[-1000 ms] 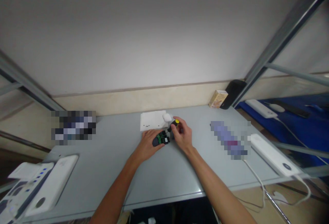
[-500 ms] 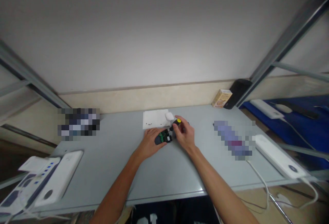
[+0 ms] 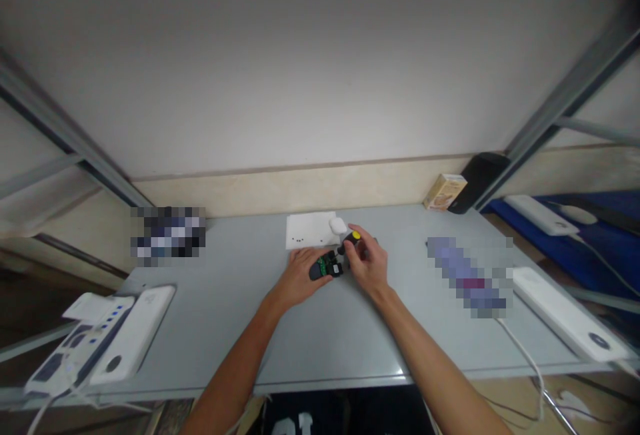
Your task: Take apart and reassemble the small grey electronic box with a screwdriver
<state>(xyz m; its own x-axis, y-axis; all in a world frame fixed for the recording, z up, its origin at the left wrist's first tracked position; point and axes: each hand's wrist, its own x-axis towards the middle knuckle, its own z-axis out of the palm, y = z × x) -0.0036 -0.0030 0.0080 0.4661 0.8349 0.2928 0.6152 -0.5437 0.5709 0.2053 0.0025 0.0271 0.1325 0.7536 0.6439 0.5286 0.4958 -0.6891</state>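
Observation:
My left hand rests on the grey table and holds down a small black device with a green circuit board showing. My right hand is closed round a screwdriver with a black handle and yellow cap, its tip down at the device. Just beyond lie a white paper sheet with several tiny dark screws and a small white object.
White power banks and a white multi-socket strip lie at the left front. Another white power bank with a cable sits at the right. A small box and a black object stand at the back right, beside metal frame bars.
The view has shifted, so everything sits slightly further right in the picture. Both hands keep the same hold on the device and the screwdriver.

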